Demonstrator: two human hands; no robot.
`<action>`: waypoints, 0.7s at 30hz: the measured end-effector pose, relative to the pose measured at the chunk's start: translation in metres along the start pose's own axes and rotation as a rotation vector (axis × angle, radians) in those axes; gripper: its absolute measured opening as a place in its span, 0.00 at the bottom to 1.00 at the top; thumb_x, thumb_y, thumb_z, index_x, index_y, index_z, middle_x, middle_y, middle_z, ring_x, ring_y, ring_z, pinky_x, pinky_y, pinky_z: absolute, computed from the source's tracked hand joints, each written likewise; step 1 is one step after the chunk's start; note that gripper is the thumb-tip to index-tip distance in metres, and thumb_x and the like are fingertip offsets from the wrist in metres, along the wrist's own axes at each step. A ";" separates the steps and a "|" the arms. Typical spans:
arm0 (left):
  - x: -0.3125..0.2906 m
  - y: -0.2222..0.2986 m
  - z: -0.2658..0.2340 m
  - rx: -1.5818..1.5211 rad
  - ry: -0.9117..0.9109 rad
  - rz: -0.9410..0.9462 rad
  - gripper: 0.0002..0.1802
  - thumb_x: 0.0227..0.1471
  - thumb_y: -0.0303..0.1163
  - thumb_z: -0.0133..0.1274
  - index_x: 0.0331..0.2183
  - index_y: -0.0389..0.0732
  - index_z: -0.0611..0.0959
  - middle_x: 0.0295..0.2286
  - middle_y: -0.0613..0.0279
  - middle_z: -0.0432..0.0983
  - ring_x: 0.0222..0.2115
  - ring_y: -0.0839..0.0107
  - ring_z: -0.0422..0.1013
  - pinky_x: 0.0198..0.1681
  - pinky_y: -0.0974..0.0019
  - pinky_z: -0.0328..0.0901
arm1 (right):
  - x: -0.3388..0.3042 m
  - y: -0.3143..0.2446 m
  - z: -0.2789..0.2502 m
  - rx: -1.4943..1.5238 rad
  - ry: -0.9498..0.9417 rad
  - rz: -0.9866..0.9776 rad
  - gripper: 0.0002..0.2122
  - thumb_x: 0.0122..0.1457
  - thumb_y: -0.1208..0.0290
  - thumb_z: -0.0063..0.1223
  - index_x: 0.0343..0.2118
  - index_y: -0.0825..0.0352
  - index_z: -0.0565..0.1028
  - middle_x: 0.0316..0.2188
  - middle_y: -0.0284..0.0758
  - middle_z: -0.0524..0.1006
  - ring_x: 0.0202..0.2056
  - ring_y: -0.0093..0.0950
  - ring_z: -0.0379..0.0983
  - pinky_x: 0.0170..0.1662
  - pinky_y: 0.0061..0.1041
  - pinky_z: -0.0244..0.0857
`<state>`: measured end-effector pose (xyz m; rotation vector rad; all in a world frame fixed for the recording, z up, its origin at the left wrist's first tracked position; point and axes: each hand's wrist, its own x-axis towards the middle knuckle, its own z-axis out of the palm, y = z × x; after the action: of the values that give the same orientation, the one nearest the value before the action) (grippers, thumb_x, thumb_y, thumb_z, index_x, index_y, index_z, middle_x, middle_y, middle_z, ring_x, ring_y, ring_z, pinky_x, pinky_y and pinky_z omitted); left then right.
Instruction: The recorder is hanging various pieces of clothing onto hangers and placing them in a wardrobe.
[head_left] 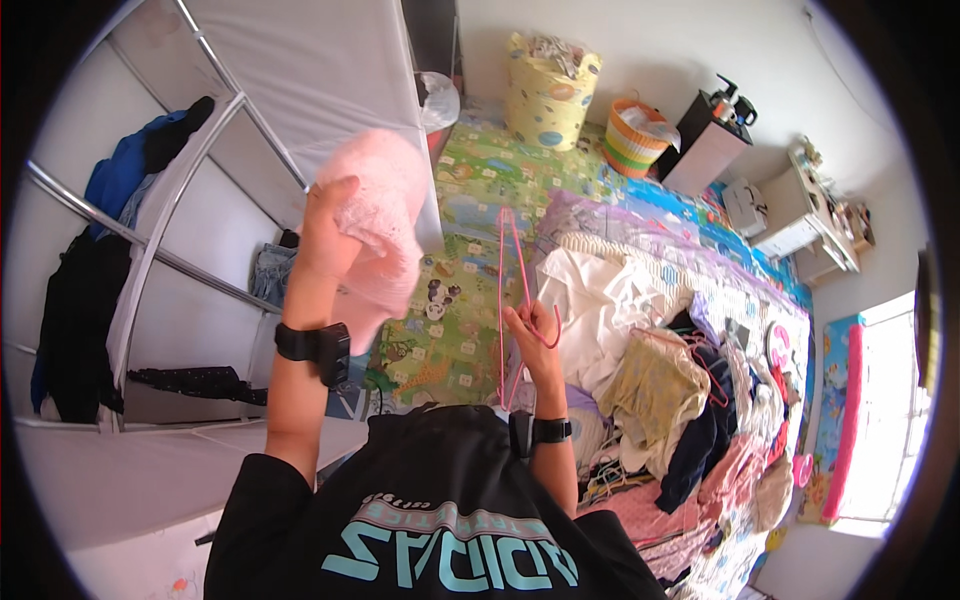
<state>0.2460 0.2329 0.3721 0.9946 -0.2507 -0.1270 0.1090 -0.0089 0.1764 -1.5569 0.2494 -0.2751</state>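
Raised in front of the wardrobe frame, my left hand (328, 238) is closed on a pink fluffy garment (388, 225). The cloth bunches above the fingers and hangs down past the wrist; its exact kind does not show. My right hand (538, 348) grips a thin pink clothes hanger (502, 300) near its hook. The hanger is bare and stands almost upright in the picture, apart from the garment. Its lower end reaches down to my shirt front.
On the left stands a metal-tube wardrobe (150, 245) with dark clothes (85, 300) in it. A bed at right bears a heap of clothes (660, 400) and a white garment (590, 300). A yellow laundry basket (550, 105) and an orange striped basket (632, 150) stand at the back.
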 end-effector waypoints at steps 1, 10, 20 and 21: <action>-0.002 0.013 0.016 -0.030 0.017 -0.011 0.31 0.50 0.41 0.50 0.48 0.26 0.69 0.43 0.46 0.72 0.45 0.55 0.69 0.50 0.53 0.64 | 0.006 0.011 0.000 0.141 0.013 0.068 0.16 0.55 0.70 0.58 0.21 0.63 0.60 0.19 0.23 0.60 0.22 0.14 0.54 0.24 0.18 0.51; -0.092 0.114 0.013 0.162 0.552 0.600 0.30 0.53 0.46 0.45 0.49 0.31 0.71 0.48 0.49 0.69 0.49 0.54 0.67 0.52 0.53 0.63 | 0.043 0.029 0.003 0.843 -0.157 0.339 0.12 0.62 0.68 0.46 0.46 0.67 0.69 0.38 0.34 0.74 0.40 0.25 0.71 0.39 0.25 0.69; -0.192 -0.054 -0.128 0.974 0.315 -0.418 0.28 0.59 0.48 0.45 0.53 0.39 0.68 0.47 0.56 0.69 0.48 0.68 0.65 0.49 0.67 0.63 | 0.098 -0.099 0.057 0.556 -0.439 -0.049 0.04 0.56 0.77 0.53 0.34 0.65 0.72 0.32 0.28 0.74 0.33 0.17 0.70 0.37 0.14 0.62; -0.179 -0.062 -0.118 0.720 0.279 -0.375 0.31 0.58 0.49 0.46 0.55 0.39 0.65 0.49 0.57 0.67 0.48 0.68 0.65 0.49 0.66 0.63 | 0.102 -0.104 0.072 0.537 -0.460 -0.052 0.04 0.56 0.77 0.53 0.34 0.65 0.72 0.32 0.28 0.74 0.33 0.17 0.70 0.37 0.14 0.62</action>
<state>0.1052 0.3348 0.2317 1.7540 0.1694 -0.2453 0.2276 0.0256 0.2819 -1.0540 -0.2143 -0.0120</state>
